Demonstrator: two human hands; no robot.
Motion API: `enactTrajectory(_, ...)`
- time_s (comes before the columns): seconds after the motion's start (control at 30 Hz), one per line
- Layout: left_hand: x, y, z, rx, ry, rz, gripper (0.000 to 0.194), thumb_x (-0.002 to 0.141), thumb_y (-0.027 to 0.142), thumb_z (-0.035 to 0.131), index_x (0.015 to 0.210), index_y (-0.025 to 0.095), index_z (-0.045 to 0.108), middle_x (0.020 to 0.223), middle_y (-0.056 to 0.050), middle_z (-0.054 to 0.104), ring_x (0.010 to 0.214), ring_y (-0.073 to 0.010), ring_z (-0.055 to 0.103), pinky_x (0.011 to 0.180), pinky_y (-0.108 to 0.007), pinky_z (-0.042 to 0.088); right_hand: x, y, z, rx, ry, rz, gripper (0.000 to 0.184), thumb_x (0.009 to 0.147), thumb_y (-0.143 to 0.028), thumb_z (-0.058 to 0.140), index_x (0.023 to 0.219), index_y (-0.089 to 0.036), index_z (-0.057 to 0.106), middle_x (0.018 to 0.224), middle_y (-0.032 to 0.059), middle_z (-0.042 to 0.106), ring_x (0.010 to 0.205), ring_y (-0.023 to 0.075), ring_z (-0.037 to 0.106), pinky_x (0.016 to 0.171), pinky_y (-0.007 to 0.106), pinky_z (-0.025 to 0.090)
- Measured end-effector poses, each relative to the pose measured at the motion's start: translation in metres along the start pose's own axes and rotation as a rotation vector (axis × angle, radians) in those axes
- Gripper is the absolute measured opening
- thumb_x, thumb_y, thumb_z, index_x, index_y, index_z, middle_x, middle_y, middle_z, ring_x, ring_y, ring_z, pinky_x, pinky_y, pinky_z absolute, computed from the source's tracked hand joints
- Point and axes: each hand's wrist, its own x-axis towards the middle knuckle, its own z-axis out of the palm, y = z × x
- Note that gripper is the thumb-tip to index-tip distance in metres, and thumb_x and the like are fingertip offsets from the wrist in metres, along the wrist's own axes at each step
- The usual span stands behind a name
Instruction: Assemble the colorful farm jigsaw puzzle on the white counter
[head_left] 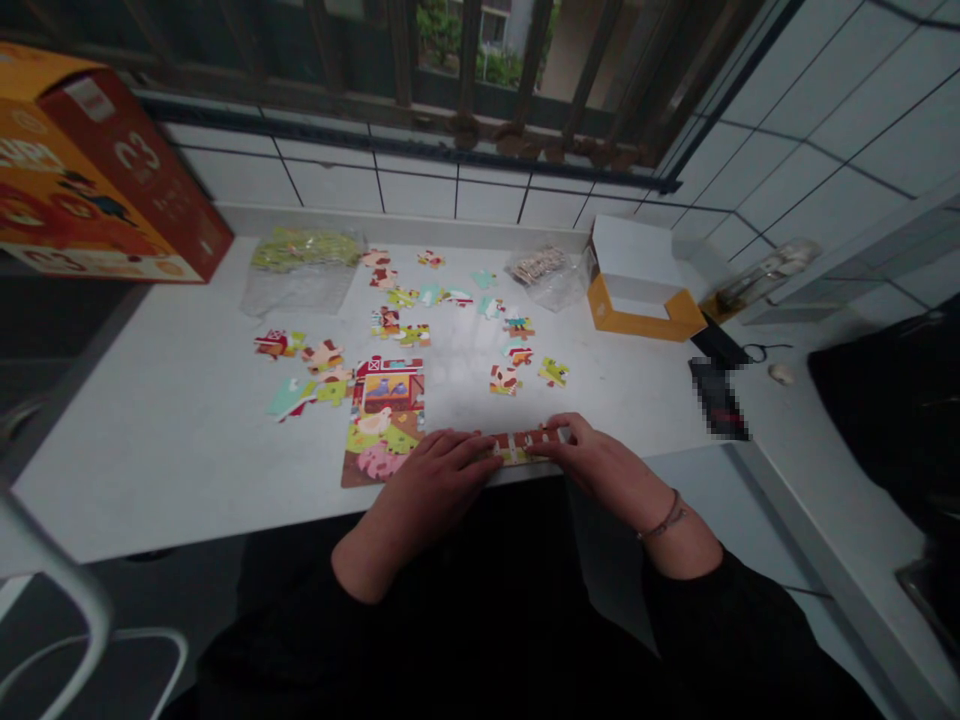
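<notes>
Pinched at 1 end by the right hand, left hand closure unclear, the puzzle strip wants even, flat pressure.

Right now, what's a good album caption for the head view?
Left fingers and right fingers on a puzzle strip, beside a farm picture and loose pieces.

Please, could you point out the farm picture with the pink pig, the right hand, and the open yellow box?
Farm picture (388, 425): head view, middle of its printed face.
Right hand (601, 462): head view, back of the hand.
Open yellow box (637, 319): head view, front wall.
</notes>
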Motion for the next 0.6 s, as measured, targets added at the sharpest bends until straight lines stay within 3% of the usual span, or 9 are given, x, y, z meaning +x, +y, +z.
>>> enactTrajectory(0.27,0.000,0.001,-0.001,0.019,0.006,0.002,0.038,0.103,0.014,0.065,0.139,0.027,0.067,0.147,-0.009,0.070,0.127,-0.0332,0.066,0.106,-0.055,0.055,-0.004,0.000,0.000,0.128,0.011,-0.009,0.050,0.105,-0.010,0.054,0.144,-0.036,0.069,0.148,0.0115,0.057,0.108,0.0224,0.074,0.095,0.040,0.063)
enactTrajectory(0.33,0.001,0.000,0.002,0.033,0.026,0.005,0.036,0.103,0.016,0.065,0.138,0.027,0.068,0.146,-0.010,0.070,0.125,-0.0335,0.067,0.105,-0.055,0.056,-0.007,0.006,0.000,0.225,0.111,0.003,0.044,0.108,-0.013,0.049,0.143,-0.032,0.069,0.146,0.0123,0.058,0.120,0.0244,0.071,0.101,0.042,0.062)
enactTrajectory(0.43,0.003,0.002,-0.004,0.024,0.139,0.023,0.033,0.103,0.016,0.064,0.134,0.026,0.070,0.142,-0.012,0.071,0.120,-0.0312,0.068,0.101,-0.051,0.058,-0.007,0.016,-0.008,0.314,0.364,0.081,0.035,0.111,-0.020,0.046,0.136,-0.025,0.069,0.132,0.0132,0.066,0.127,0.0273,0.066,0.110,0.048,0.058)
enactTrajectory(0.53,-0.002,0.020,-0.030,-0.085,0.324,0.063,0.032,0.103,0.014,0.065,0.132,0.026,0.068,0.127,-0.010,0.076,0.112,-0.0260,0.070,0.095,-0.044,0.059,-0.001,0.014,-0.031,0.349,0.570,0.147,0.024,0.112,-0.029,0.053,0.127,-0.026,0.072,0.118,0.0110,0.069,0.115,0.0282,0.067,0.103,0.050,0.058)
enactTrajectory(0.6,-0.013,0.044,-0.056,-0.223,0.329,0.103,0.032,0.102,0.021,0.069,0.134,0.027,0.067,0.115,-0.007,0.077,0.103,-0.0228,0.071,0.096,-0.044,0.059,-0.004,-0.001,-0.052,0.453,0.663,0.140,0.019,0.110,-0.033,0.060,0.124,-0.028,0.073,0.114,0.0091,0.069,0.105,0.0264,0.068,0.091,0.045,0.059)
